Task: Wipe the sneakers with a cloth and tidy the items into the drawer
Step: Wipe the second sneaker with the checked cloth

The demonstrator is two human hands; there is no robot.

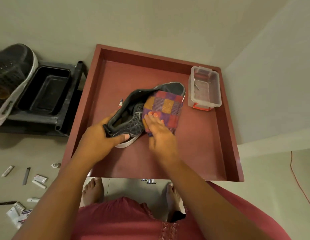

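A dark grey sneaker (131,118) with a white sole lies inside the open dark-red drawer (225,129), toe pointing away. My left hand (100,137) grips its heel, thumb on the side near the sole. A checked purple, orange and red cloth (165,105) is draped over the sneaker's right side and toe. My right hand (159,131) presses on the cloth with its fingers laid flat. A second dark sneaker (11,78) rests tilted on the black rack at the far left.
A clear plastic box (205,87) with red clips stands in the drawer's back right corner. The black rack (47,94) with a black tray stands left of the drawer. Several small tubes and packets (39,179) lie on the floor at lower left. An orange cord (297,179) runs along the right.
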